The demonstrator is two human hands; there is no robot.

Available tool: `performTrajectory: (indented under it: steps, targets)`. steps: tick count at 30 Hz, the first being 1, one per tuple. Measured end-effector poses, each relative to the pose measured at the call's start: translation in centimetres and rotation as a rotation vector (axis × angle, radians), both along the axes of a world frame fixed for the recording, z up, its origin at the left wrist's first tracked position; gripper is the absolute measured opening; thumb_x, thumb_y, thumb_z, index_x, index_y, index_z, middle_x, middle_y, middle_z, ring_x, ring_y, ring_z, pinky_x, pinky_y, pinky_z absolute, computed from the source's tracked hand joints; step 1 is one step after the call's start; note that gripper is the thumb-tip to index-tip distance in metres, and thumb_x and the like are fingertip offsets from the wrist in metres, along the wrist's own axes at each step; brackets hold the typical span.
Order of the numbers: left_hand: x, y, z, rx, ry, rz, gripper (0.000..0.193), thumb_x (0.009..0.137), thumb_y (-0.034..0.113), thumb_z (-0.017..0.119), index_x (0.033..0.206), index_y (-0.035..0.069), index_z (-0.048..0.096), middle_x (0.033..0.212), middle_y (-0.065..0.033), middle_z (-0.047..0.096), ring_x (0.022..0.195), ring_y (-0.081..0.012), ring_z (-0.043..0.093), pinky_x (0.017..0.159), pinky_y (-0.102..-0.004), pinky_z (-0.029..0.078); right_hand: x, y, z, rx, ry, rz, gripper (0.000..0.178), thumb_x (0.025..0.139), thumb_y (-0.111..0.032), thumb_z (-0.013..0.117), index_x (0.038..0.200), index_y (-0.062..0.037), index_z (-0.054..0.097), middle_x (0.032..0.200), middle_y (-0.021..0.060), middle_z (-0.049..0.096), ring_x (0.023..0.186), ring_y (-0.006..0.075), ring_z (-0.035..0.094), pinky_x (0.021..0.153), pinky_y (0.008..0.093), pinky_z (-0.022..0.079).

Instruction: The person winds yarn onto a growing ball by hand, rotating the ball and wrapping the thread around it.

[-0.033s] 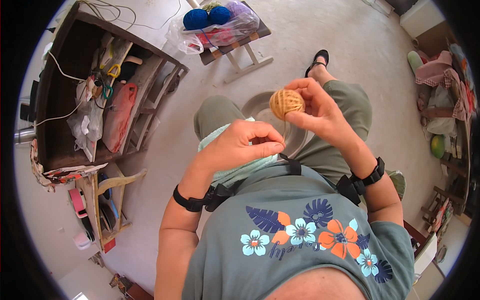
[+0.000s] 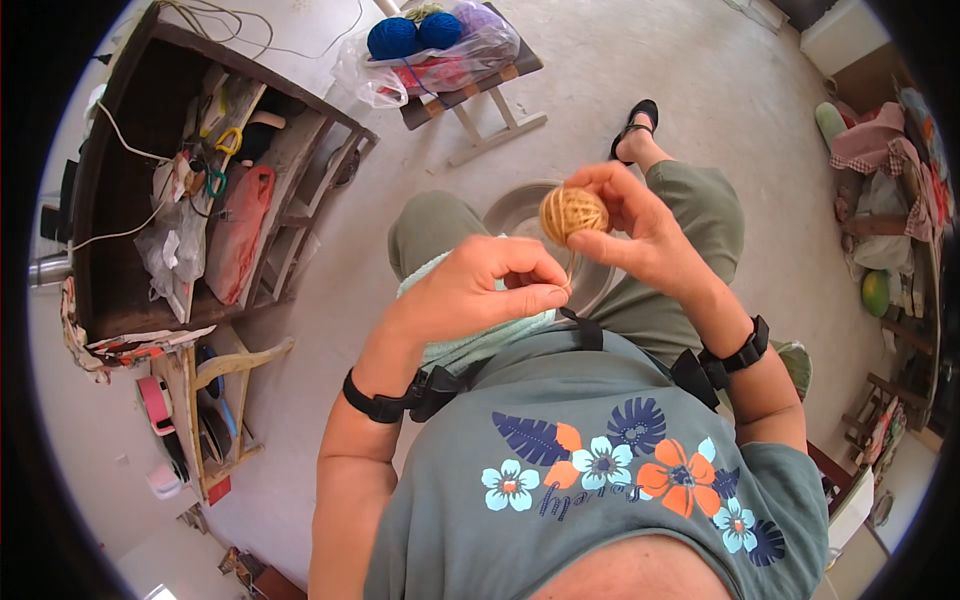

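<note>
right hand (image 2: 636,228) grips tan yarn ball (image 2: 574,213) at centre of frame; left hand (image 2: 490,282) pinches yarn strand (image 2: 571,265) just below it.

right thumb and fingers clamped on the ball's right side, left thumb and forefinger together on the strand. likely risks: ball held by fingertips only, so a loose grip or hard tug could drop it into the metal basin (image 2: 508,206) behind it, or onto the floor, unwinding; slack strand could let wraps slip or tangle; too hard a pull might snap it. writing: dark script under the flower print on the grey-green shirt (image 2: 590,400), lower centre; red plastic bag (image 2: 245,235), left of frame, any print too small to tell. no brand or label readable.
</note>
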State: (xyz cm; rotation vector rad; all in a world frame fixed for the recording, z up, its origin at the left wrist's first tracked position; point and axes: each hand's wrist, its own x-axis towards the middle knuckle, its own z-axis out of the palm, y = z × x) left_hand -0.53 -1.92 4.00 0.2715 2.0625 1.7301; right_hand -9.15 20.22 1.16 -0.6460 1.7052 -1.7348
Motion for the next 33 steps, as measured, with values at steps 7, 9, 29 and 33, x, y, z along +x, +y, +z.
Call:
performTrajectory:
  steps: [7, 9, 29, 33]
  targets:
    - [-2.1, -0.7, -0.3, 0.18, -0.007, 0.252, 0.008, 0.088, 0.007, 0.071, 0.091, 0.001, 0.068, 0.083, 0.0018, 0.062, 0.074, -0.0054, 0.055, 0.066, -0.0198, 0.043, 0.6, 1.2, 1.3, -0.05, -0.348, 0.284, 0.044, 0.093, -0.028, 0.068, 0.129, -0.0054, 0.056, 0.107, 0.0016, 0.062, 0.096, 0.0083, 0.058, 0.082, 0.0252, 0.049]
    - [-2.0, -0.7, -2.2, 0.169, -0.006, 0.347, 0.009, 0.09, 0.009, 0.069, 0.094, 0.001, 0.069, 0.082, 0.0018, 0.064, 0.074, -0.005, 0.056, 0.066, -0.0202, 0.044, 0.5, 1.2, 1.4, -0.087, -0.32, 0.31, 0.049, 0.094, -0.031, 0.066, 0.133, -0.0042, 0.052, 0.112, 0.0036, 0.062, 0.101, 0.0107, 0.059, 0.085, 0.0267, 0.05]
    - [-3.4, -0.5, -2.4, 0.156, -0.005, 0.309, 0.012, 0.09, 0.012, 0.07, 0.095, 0.001, 0.07, 0.083, 0.0016, 0.066, 0.077, -0.0043, 0.058, 0.068, -0.0202, 0.046, -0.4, 2.0, 0.7, -0.219, -0.402, 0.16, 0.051, 0.093, -0.04, 0.062, 0.128, -0.0036, 0.055, 0.107, 0.0042, 0.064, 0.097, 0.0106, 0.061, 0.074, 0.0256, 0.052]
    - [-2.8, 1.4, -3.5, 0.138, -0.176, 0.305, 0.015, 0.091, 0.014, 0.07, 0.098, 0.001, 0.071, 0.083, 0.0005, 0.067, 0.076, -0.0056, 0.059, 0.067, -0.0206, 0.046, -1.1, 1.3, 0.2, -0.46, -0.367, -0.139, 0.05, 0.093, -0.026, 0.063, 0.133, -0.0027, 0.045, 0.113, 0.0088, 0.063, 0.103, 0.0176, 0.063, 0.086, 0.0317, 0.054]
